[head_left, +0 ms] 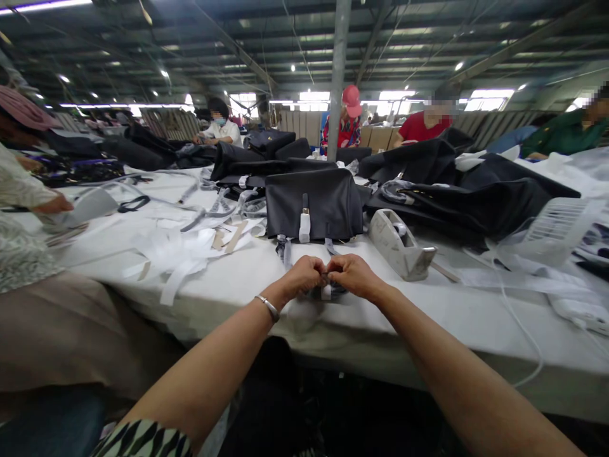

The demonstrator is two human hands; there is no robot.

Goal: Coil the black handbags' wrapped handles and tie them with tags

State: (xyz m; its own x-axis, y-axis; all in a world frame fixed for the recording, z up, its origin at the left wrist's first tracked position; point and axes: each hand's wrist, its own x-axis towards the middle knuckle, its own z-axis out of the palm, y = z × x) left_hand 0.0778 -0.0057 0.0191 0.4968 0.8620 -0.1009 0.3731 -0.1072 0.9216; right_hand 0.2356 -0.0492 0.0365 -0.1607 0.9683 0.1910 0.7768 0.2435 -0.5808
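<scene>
My left hand and my right hand meet at the near edge of a white-covered table. Both have fingers curled tight, pinching a dark strap with a bit of white wrapping on it. The strap runs back to a dark grey handbag that stands upright just beyond my hands, a white-wrapped clasp on its front. A silver bangle is on my left wrist.
A grey tape dispenser sits right of the bag. White paper strips lie scattered to the left. More dark bags pile at the right and back. A white fan and cables lie far right. Several other people sit around the table.
</scene>
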